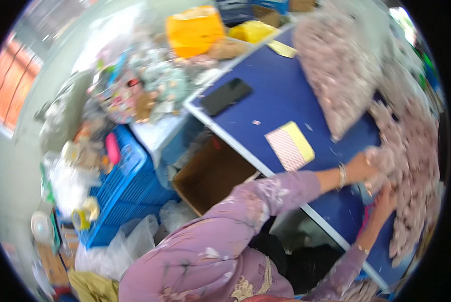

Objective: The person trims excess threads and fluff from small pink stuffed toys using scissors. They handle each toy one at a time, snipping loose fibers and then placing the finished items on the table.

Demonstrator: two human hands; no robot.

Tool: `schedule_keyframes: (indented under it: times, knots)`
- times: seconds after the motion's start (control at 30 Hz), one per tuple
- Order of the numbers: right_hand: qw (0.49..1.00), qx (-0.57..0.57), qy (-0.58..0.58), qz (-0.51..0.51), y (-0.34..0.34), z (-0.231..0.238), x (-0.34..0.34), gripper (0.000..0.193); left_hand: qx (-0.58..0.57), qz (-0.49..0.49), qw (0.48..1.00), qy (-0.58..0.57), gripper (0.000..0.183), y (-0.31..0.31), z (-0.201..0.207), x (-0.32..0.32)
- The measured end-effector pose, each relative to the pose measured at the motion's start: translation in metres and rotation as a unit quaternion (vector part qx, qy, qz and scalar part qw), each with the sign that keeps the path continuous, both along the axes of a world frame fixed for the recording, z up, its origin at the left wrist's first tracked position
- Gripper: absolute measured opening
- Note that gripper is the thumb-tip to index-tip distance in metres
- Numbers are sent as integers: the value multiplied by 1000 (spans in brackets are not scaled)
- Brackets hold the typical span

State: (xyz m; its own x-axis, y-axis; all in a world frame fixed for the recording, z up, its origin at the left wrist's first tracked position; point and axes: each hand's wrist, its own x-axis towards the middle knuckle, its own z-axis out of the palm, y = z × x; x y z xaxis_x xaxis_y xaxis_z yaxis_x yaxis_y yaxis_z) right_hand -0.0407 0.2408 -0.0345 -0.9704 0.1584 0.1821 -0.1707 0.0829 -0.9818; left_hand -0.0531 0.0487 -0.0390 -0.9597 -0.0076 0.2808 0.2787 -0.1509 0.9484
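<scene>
My left hand [362, 168], with a bracelet at its wrist, reaches over the blue tabletop [280, 95]. Its fingers close on a dusty-pink fluffy piece [380, 160] at the edge of a large pile of the same soft pieces [417, 171]. Just nearer to me is my right hand [385, 202], its fingers curled beside the pile; what they hold, if anything, is blurred. Between the two wrists lies something pale blue [360, 192], with a bright pink strip [366, 217] below it, partly hidden by the right hand.
A clear bag of pink pieces [336, 65] lies on the table's far side. Left of it are a black phone [226, 96] and a patterned card [290, 146]. An open cardboard box [210, 176] and blue crate [127, 191] stand beside the table.
</scene>
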Motion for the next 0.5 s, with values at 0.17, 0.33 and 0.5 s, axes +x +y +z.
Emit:
schedule_keyframes:
  times: [0.17, 0.33, 0.5]
  knots:
    - [982, 181, 16, -48, -43, 33, 33, 25, -12, -75, 996, -43, 28, -26, 1, 8]
    - [997, 57, 45, 15, -38, 40, 33, 18, 121, -120, 978, -123, 30, -21, 10, 14]
    - [997, 41, 26, 62, -26, 41, 39, 18, 126, -120, 974, -144, 35, -14, 12, 17]
